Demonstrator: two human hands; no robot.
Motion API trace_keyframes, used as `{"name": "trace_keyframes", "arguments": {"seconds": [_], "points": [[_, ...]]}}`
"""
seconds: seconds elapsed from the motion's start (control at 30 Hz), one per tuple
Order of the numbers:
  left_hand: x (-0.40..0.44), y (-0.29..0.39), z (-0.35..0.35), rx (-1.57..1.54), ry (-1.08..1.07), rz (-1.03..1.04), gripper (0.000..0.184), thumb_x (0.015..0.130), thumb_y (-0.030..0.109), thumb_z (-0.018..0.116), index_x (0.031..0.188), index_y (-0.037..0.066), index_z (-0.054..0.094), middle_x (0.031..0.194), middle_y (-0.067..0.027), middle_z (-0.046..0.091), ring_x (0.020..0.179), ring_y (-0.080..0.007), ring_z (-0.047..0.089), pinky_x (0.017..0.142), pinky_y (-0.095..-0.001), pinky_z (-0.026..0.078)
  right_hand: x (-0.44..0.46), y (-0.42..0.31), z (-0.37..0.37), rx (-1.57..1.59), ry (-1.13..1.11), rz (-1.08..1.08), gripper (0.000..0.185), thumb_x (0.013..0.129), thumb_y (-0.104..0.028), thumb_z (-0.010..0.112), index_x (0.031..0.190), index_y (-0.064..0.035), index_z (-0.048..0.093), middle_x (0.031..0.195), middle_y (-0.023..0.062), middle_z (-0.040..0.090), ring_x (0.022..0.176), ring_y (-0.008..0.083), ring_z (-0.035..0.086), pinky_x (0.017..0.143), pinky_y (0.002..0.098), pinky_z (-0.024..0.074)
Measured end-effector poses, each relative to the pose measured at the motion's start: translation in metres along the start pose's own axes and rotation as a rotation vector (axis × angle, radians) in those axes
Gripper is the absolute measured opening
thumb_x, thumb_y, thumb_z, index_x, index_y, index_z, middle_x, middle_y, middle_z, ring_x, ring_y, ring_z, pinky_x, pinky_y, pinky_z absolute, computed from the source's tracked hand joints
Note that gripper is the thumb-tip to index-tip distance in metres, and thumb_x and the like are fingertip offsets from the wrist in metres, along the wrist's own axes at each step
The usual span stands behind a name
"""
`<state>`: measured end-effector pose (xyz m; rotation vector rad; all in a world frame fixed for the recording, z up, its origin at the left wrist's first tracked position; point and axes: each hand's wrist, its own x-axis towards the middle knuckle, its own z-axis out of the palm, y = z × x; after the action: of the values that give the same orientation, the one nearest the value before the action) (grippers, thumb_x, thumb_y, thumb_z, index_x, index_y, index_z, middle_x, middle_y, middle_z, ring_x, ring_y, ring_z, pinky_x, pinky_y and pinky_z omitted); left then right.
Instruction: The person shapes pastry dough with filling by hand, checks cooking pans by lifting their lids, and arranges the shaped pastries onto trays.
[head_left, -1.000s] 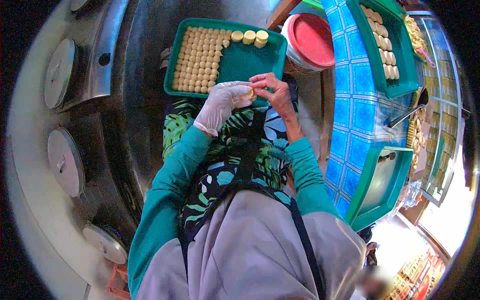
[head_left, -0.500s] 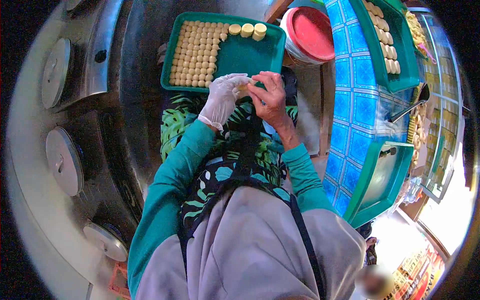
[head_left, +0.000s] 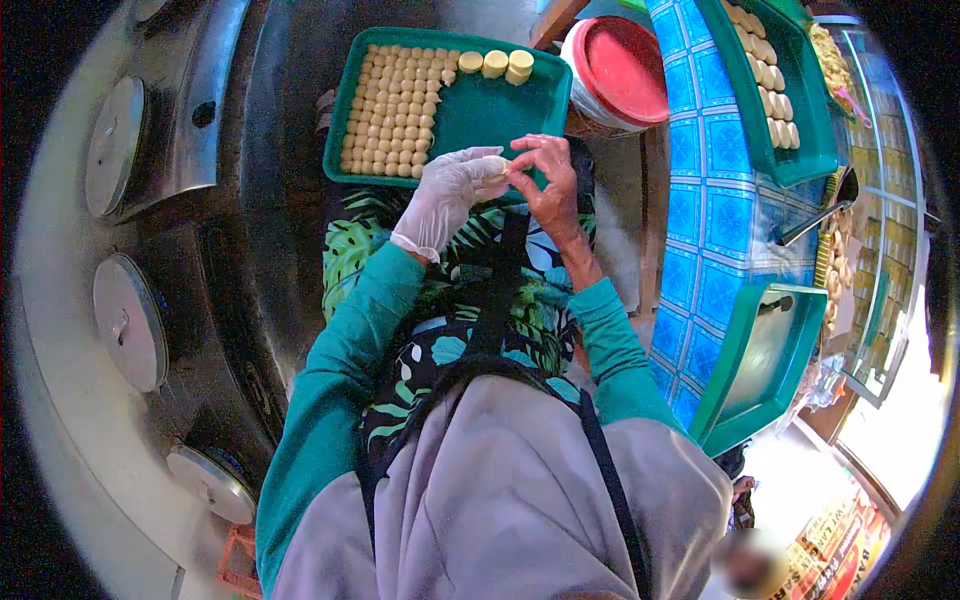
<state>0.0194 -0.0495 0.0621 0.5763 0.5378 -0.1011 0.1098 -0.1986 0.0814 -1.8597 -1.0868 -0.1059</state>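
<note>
My left hand point(head_left: 452, 196), in a thin white glove, is closed round a small pale piece of dough point(head_left: 505, 169), mostly hidden by the fingers. My bare right hand point(head_left: 549, 192) pinches the same piece with thumb and forefinger at its right side; the other fingers are raised. Both hands are over my lap, at the near edge of a green tray point(head_left: 490, 112). Tight rows of small round dough balls point(head_left: 390, 110) fill the tray's left part. Several thicker pale dough discs point(head_left: 494, 65) lie along its far side, two of them apparently stacked.
A white bucket with a red lid point(head_left: 625, 70) stands right of the tray. On a table with a blue tiled cloth point(head_left: 727, 215) are a green tray of oblong dough pieces point(head_left: 770, 85) and another green tray point(head_left: 750, 375). Round metal lids point(head_left: 130, 320) line the left side.
The right hand's fingers have drawn together at the dough, its thumb and forefinger now meeting at the left fingertips. The left hand has shifted only slightly.
</note>
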Motion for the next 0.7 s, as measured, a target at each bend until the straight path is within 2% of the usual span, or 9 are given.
{"name": "trace_keyframes", "arguments": {"seconds": [0.1, 0.17, 0.2, 0.27, 0.3, 0.37, 0.5, 0.57, 0.7], "points": [[-0.007, 0.003, 0.007, 0.06, -0.014, 0.047, 0.029, 0.085, 0.008, 0.066, 0.111, -0.004, 0.06, 0.095, -0.0115, 0.068, 0.082, -0.0203, 0.067, 0.075, -0.0324, 0.056, -0.001, 0.0, 0.0, -0.022, -0.047, 0.054, 0.017, 0.073, -0.003, 0.072, 0.088, -0.0053, 0.065, 0.099, 0.0067, 0.066, 0.1, 0.0234, 0.058, 0.091, 0.038, 0.0448], [-0.007, 0.008, 0.01, 0.104, -0.063, 0.023, 0.027, 0.085, 0.008, 0.066, 0.109, -0.005, 0.061, 0.094, -0.0112, 0.068, 0.083, -0.0196, 0.067, 0.075, -0.0311, 0.056, -0.001, 0.0, 0.001, 0.473, -0.126, 0.57, 0.015, 0.073, -0.001, 0.07, 0.086, -0.005, 0.065, 0.098, 0.0067, 0.065, 0.093, 0.0169, 0.061, 0.082, 0.0308, 0.0497], [-0.008, 0.008, 0.01, 0.104, -0.064, 0.023, 0.027, 0.085, 0.008, 0.066, 0.109, -0.005, 0.061, 0.094, -0.0112, 0.068, 0.083, -0.0196, 0.067, 0.075, -0.0311, 0.056, -0.001, 0.002, 0.001, 0.472, -0.126, 0.571, 0.015, 0.073, -0.001, 0.07, 0.086, -0.005, 0.065, 0.098, 0.0067, 0.065, 0.093, 0.0169, 0.061, 0.082, 0.0308, 0.0497], [-0.011, 0.006, 0.009, 0.186, -0.024, 0.114, 0.025, 0.086, 0.008, 0.065, 0.107, -0.005, 0.062, 0.095, -0.0115, 0.068, 0.082, -0.02, 0.067, 0.075, -0.0306, 0.056, -0.002, 0.008, 0.003, 0.581, -0.205, 0.624, 0.022, 0.075, 0.0, 0.069, 0.097, -0.0021, 0.066, 0.098, 0.0069, 0.065, 0.088, 0.0125, 0.062, 0.076, 0.0264, 0.0516], [-0.01, 0.004, 0.006, 0.184, -0.02, 0.115, 0.025, 0.086, 0.008, 0.065, 0.107, -0.005, 0.062, 0.095, -0.0115, 0.068, 0.082, -0.02, 0.067, 0.075, -0.0306, 0.056, -0.004, 0.012, 0.003, 0.583, -0.209, 0.625, 0.022, 0.075, 0.0, 0.069, 0.097, -0.0021, 0.066, 0.098, 0.0069, 0.065, 0.088, 0.0125, 0.062, 0.076, 0.0264, 0.0516], [-0.007, 0.004, 0.002, 0.129, -0.059, 0.085, 0.029, 0.09, 0.012, 0.062, 0.114, -0.004, 0.059, 0.105, -0.012, 0.067, 0.092, -0.0184, 0.066, 0.083, -0.0293, 0.054, -0.003, 0.014, 0.001, 0.575, -0.239, 0.483, 0.032, 0.072, 0.001, 0.071, 0.103, -0.0006, 0.066, 0.101, 0.0072, 0.065, 0.091, 0.0138, 0.062, 0.077, 0.028, 0.0517], [-0.007, 0.005, 0.001, 0.097, -0.109, 0.089, 0.028, 0.091, 0.013, 0.06, 0.114, -0.003, 0.059, 0.105, -0.0108, 0.066, 0.093, -0.0185, 0.065, 0.083, -0.0299, 0.054, -0.003, 0.003, -0.003, 0.554, -0.16, 0.396, 0.035, 0.07, 0.001, 0.072, 0.104, -0.0009, 0.067, 0.104, 0.0082, 0.065, 0.094, 0.0152, 0.062, 0.077, 0.0278, 0.0518], [-0.005, 0.004, -0.002, 0.093, -0.131, 0.088, 0.028, 0.091, 0.014, 0.06, 0.113, -0.003, 0.06, 0.107, -0.0102, 0.065, 0.096, -0.0192, 0.065, 0.084, -0.0311, 0.054, -0.003, 0.004, -0.002, 0.416, -0.171, 0.291, 0.034, 0.068, 0.0, 0.072, 0.102, -0.0031, 0.068, 0.106, 0.0092, 0.064, 0.099, 0.0183, 0.061, 0.078, 0.0287, 0.0517], [0.002, 0.003, -0.01, -0.067, -0.077, 0.013, 0.031, 0.091, 0.016, 0.061, 0.114, -0.003, 0.059, 0.11, -0.0108, 0.064, 0.097, -0.0197, 0.064, 0.085, -0.0321, 0.053, -0.002, 0.0, -0.003, 0.217, -0.132, 0.244, 0.03, 0.068, -0.001, 0.074, 0.098, -0.0063, 0.07, 0.106, 0.0103, 0.064, 0.101, 0.0219, 0.06, 0.081, 0.0321, 0.051]]}}
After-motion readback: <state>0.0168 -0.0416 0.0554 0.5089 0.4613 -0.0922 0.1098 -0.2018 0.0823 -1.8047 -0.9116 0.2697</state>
